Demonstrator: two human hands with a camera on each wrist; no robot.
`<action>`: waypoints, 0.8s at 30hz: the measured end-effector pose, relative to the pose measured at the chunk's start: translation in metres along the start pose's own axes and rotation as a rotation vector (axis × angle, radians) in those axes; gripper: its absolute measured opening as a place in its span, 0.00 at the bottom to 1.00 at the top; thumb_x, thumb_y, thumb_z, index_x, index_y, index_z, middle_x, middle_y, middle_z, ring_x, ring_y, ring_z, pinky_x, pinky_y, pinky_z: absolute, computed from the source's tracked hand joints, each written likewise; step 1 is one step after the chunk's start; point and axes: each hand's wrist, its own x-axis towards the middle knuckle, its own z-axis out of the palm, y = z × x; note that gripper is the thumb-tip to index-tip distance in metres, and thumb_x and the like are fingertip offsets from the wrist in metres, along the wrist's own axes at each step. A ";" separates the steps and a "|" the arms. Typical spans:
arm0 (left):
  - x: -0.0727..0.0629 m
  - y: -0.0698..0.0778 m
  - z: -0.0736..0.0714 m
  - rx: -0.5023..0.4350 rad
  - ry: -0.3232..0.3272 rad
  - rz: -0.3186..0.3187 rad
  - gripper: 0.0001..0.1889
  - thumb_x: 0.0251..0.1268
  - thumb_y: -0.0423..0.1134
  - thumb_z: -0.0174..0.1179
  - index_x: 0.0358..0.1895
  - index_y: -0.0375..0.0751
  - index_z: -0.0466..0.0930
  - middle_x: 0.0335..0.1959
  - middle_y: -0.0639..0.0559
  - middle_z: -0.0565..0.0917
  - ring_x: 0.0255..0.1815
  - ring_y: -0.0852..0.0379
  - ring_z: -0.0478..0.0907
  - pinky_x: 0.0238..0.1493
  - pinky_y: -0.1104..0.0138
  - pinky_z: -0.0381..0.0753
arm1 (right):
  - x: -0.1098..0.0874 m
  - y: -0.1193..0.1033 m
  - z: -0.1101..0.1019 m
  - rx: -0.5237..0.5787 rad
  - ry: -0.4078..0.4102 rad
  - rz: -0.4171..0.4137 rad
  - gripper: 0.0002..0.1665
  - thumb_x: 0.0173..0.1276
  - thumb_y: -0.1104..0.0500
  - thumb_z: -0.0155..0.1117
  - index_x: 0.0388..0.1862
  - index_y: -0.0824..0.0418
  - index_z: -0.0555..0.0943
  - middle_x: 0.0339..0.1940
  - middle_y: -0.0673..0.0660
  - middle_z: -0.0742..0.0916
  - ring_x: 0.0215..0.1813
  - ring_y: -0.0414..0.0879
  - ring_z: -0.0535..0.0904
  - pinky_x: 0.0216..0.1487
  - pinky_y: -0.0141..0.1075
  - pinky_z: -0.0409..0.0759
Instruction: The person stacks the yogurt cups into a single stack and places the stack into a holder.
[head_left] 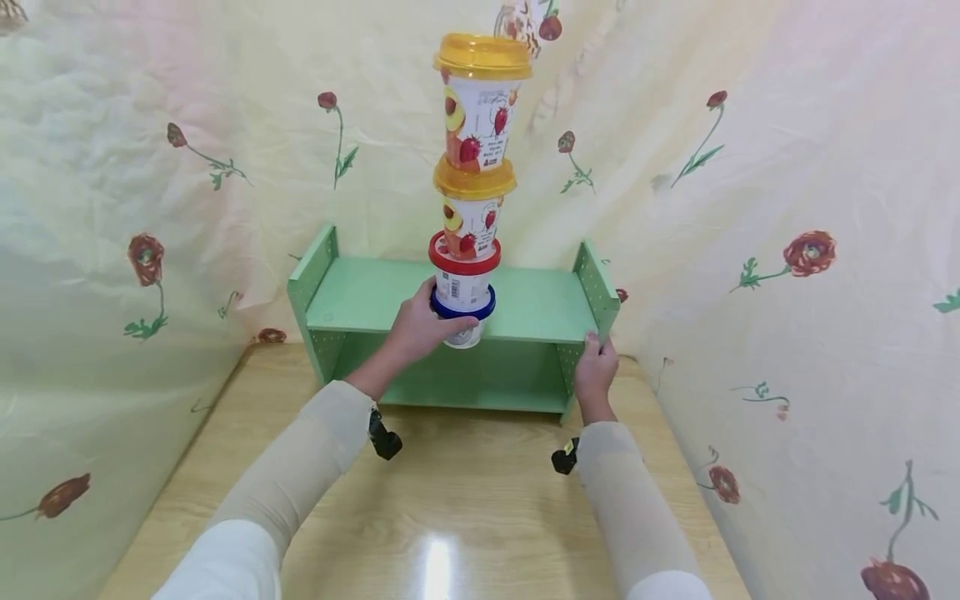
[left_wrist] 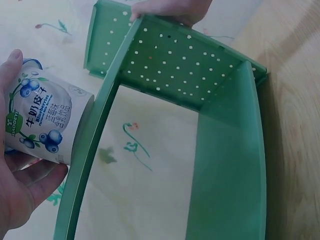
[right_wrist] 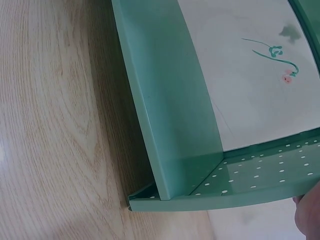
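Observation:
In the head view my left hand grips the blue-lidded cup at the foot of a tall stack. Above it stand a red-lidded cup and two fruit-printed cups with orange lids, the lower cup and the top cup. The left wrist view shows blueberries on the held cup, its base right by the upper board's front edge. My right hand holds the right side panel of the green shelf near its front, thumb on the panel's edge.
The two-level shelf stands on a wooden table, close to the flower-printed cloth at the back. More cloth flanks both sides. Rows of holes dot the shelf's side panel. Wrist cameras hang below both forearms.

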 end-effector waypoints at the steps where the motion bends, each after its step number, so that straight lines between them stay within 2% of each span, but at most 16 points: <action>1: 0.002 0.000 0.000 0.003 -0.002 -0.002 0.55 0.49 0.62 0.76 0.78 0.49 0.56 0.70 0.48 0.72 0.68 0.45 0.71 0.62 0.45 0.77 | 0.000 0.000 -0.001 -0.008 -0.001 -0.003 0.25 0.80 0.49 0.47 0.60 0.66 0.79 0.53 0.59 0.81 0.51 0.47 0.71 0.56 0.43 0.70; 2: 0.004 -0.001 0.000 0.006 -0.005 -0.007 0.55 0.50 0.62 0.75 0.78 0.49 0.56 0.70 0.48 0.72 0.68 0.45 0.71 0.62 0.45 0.77 | 0.000 0.000 -0.001 -0.017 -0.001 -0.006 0.25 0.80 0.49 0.47 0.57 0.67 0.79 0.47 0.60 0.80 0.46 0.48 0.70 0.52 0.42 0.70; 5: 0.010 -0.001 0.000 0.010 -0.009 -0.020 0.55 0.49 0.62 0.76 0.78 0.49 0.56 0.70 0.48 0.72 0.68 0.45 0.71 0.63 0.45 0.77 | 0.000 -0.001 -0.002 -0.031 -0.001 -0.005 0.25 0.79 0.48 0.48 0.55 0.68 0.79 0.42 0.60 0.77 0.42 0.48 0.67 0.46 0.40 0.67; 7: 0.014 -0.001 0.000 0.011 -0.013 -0.027 0.55 0.49 0.63 0.76 0.78 0.49 0.56 0.70 0.48 0.72 0.68 0.45 0.71 0.63 0.45 0.77 | 0.000 -0.001 -0.003 -0.033 -0.006 -0.006 0.25 0.79 0.49 0.48 0.56 0.68 0.79 0.45 0.62 0.79 0.43 0.49 0.68 0.48 0.41 0.68; 9: 0.018 -0.001 0.000 0.012 -0.019 -0.032 0.55 0.48 0.63 0.75 0.77 0.49 0.56 0.70 0.48 0.72 0.68 0.45 0.71 0.63 0.45 0.77 | 0.001 -0.001 -0.004 -0.024 -0.007 -0.002 0.25 0.79 0.49 0.48 0.59 0.66 0.80 0.55 0.60 0.82 0.50 0.49 0.71 0.55 0.43 0.70; 12: 0.023 -0.001 0.000 0.016 -0.024 -0.041 0.55 0.48 0.64 0.75 0.77 0.50 0.56 0.69 0.49 0.72 0.67 0.46 0.71 0.62 0.45 0.77 | 0.002 0.000 -0.003 -0.016 -0.015 -0.008 0.25 0.79 0.50 0.48 0.61 0.66 0.79 0.62 0.61 0.81 0.56 0.51 0.72 0.62 0.48 0.70; 21: 0.036 0.005 -0.005 0.045 -0.076 -0.060 0.56 0.49 0.63 0.75 0.79 0.50 0.53 0.72 0.48 0.69 0.70 0.45 0.68 0.66 0.45 0.74 | 0.003 0.001 -0.002 -0.007 -0.010 0.000 0.26 0.78 0.51 0.49 0.65 0.65 0.78 0.65 0.62 0.80 0.62 0.53 0.72 0.67 0.51 0.69; 24: 0.042 0.005 -0.008 0.051 -0.097 -0.055 0.56 0.50 0.62 0.75 0.79 0.51 0.52 0.72 0.49 0.69 0.70 0.46 0.68 0.67 0.45 0.73 | 0.001 0.001 -0.002 -0.007 -0.017 -0.001 0.26 0.79 0.52 0.48 0.66 0.65 0.78 0.65 0.62 0.80 0.61 0.52 0.72 0.66 0.50 0.70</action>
